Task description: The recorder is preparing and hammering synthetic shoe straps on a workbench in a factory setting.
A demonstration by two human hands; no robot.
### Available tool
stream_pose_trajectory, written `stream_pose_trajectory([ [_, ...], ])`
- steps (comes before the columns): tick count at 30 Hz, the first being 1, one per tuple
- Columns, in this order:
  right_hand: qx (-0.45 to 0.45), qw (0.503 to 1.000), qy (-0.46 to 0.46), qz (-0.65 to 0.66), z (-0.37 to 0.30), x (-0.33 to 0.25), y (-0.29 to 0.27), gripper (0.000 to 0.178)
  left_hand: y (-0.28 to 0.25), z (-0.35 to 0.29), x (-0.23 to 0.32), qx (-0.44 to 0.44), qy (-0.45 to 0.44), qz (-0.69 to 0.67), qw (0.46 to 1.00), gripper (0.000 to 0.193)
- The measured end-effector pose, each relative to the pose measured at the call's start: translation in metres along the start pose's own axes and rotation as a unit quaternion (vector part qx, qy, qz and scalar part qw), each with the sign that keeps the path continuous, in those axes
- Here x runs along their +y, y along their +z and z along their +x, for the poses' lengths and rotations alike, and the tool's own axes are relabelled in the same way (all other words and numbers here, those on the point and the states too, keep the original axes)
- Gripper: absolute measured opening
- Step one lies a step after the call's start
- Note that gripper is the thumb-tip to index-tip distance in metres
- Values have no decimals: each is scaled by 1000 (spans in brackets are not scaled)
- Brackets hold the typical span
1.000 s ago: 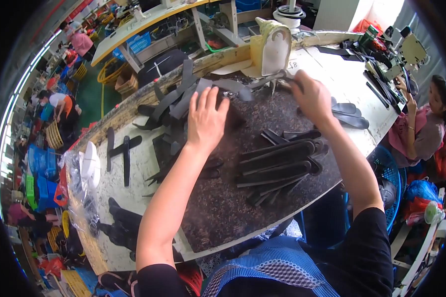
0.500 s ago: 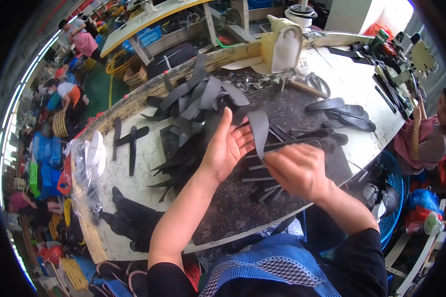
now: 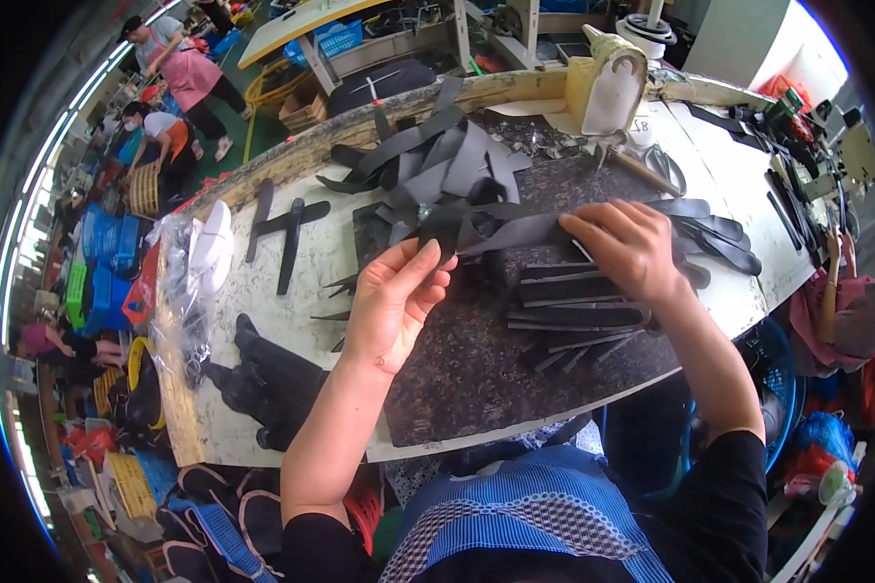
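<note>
Above the dark speckled mat (image 3: 457, 398), a grey-black strap (image 3: 515, 235) is stretched roughly level between my two hands. My left hand (image 3: 391, 306) pinches its left end between thumb and fingers. At the other end, the fingertips of my right hand (image 3: 627, 248) are closed on the strap. Just beyond lies a loose heap of grey straps (image 3: 462, 160), partly overlapped by the held one. Below my right hand, several black strips (image 3: 578, 316) lie stacked side by side on the mat. More dark rounded strips (image 3: 719, 238) fan out past my right wrist.
A hammer (image 3: 642, 170) and scissors (image 3: 669, 175) lie at the far right, near a yellowish-white block (image 3: 612, 87). Black pieces (image 3: 267, 384) and white sole-shaped pieces (image 3: 211, 248) sit on the left. A blue basket (image 3: 792, 389) stands by the right edge. Co-workers are farther off.
My left hand has gone from an open palm to pinching the strap's end. The strap, curled upright before, is now stretched sideways. My right hand has moved up and right.
</note>
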State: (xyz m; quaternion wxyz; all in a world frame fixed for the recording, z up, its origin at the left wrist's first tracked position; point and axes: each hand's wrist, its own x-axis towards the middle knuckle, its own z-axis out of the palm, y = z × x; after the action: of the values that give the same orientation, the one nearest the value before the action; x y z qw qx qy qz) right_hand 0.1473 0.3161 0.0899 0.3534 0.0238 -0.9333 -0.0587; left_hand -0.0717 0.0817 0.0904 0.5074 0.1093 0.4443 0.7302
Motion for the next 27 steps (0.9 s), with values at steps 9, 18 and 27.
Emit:
stream_pose_trajectory([
  [9, 30, 998, -59, -11, 19, 17, 26, 41, -30, -29, -12, -1, -68, -168, 983, 23],
  [18, -106, 976, 188, -29, -32, 58, 20, 64, -63, -65, -24, -14, -159, -293, 943, 27],
  [27, -120, 923, 133, 341, 52, -63, 18, 19, -67, -123, -68, 86, -171, 193, 962, 35],
])
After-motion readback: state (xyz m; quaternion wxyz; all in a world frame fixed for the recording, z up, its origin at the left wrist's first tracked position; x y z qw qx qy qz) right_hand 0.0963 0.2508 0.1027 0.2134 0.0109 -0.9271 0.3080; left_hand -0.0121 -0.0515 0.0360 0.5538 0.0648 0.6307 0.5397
